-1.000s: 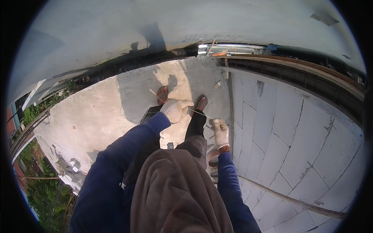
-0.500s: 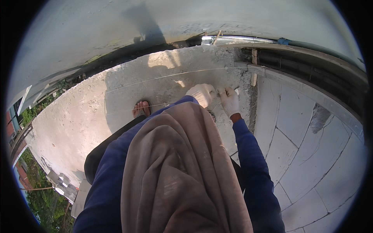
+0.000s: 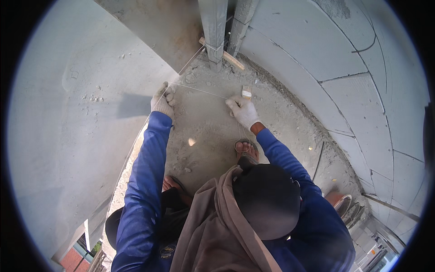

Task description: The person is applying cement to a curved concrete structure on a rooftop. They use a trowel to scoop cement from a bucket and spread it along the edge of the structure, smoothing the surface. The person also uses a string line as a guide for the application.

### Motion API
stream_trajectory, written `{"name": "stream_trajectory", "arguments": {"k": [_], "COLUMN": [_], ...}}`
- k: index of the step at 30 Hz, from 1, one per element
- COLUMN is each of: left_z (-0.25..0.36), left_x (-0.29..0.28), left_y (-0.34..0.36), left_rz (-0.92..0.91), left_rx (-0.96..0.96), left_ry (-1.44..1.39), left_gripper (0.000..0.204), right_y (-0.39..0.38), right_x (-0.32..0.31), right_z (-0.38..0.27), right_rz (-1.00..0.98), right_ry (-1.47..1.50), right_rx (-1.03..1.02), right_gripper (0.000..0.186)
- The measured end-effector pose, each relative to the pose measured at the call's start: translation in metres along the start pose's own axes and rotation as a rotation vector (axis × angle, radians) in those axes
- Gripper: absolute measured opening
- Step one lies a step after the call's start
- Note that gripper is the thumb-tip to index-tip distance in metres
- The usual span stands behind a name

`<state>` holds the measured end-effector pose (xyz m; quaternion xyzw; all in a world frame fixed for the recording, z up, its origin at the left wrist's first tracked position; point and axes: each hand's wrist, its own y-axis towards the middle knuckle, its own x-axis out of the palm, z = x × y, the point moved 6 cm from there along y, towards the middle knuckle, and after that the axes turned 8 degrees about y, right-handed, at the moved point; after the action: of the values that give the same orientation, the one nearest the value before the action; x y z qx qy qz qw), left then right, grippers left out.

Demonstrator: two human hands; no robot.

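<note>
White string [image 3: 198, 90] stretches between my two gloved hands over the concrete floor. My left hand [image 3: 162, 102], in a white knit glove, is closed on the string near the pale wall at left. Another length climbs from there to a wooden stick [image 3: 233, 60] set across the foot of a metal post [image 3: 214, 27]. My right hand [image 3: 243, 112], gloved too, pinches the other end of the span. Loose string [image 3: 241, 131] droops below it toward my right foot. Close to the right fingers lies a small wood piece with a white top [image 3: 246, 93].
A wall of pale blocks [image 3: 362, 95] curves along the right. My sandaled feet [image 3: 246, 149] stand on the rough concrete floor [image 3: 204, 122], where crumbs of rubble lie. A thin dark rod [image 3: 318, 161] and a reddish bucket-like container [image 3: 337, 200] are at lower right.
The view has turned toward the post and block wall. My hands, close together before, are now apart with string spanning between them.
</note>
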<state>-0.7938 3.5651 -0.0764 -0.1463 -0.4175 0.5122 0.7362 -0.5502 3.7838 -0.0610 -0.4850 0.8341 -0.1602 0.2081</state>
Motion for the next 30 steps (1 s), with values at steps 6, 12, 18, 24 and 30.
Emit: {"name": "stream_trajectory", "arguments": {"k": [6,12,18,24,30], "left_z": [-0.009,-0.032,-0.03,-0.009,0.008], "left_x": [0.025,0.061,0.065,0.096,0.12], "left_y": [0.005,-0.001,-0.007,-0.001,0.013], "left_rz": [0.036,0.112,0.115,-0.004,-0.03], "left_rx": [0.002,-0.071,-0.015,0.145,0.24], "left_ry": [0.118,0.286,0.347,0.494,0.737], "left_gripper": [0.012,0.012,0.015,0.021,0.023], "right_y": [-0.025,0.016,-0.004,0.006,0.058], "right_x": [-0.045,-0.055,0.031,0.044,-0.037], "right_z": [-0.003,0.021,0.011,0.026,-0.003], "right_rz": [0.305,0.287,-0.189,-0.262,0.204], "right_ry": [-0.435,-0.558,-0.226,-0.176,0.034], "right_rx": [-0.143,-0.084,-0.167,-0.209,-0.25], "right_gripper": [0.068,0.078,0.051,0.038,0.039]}}
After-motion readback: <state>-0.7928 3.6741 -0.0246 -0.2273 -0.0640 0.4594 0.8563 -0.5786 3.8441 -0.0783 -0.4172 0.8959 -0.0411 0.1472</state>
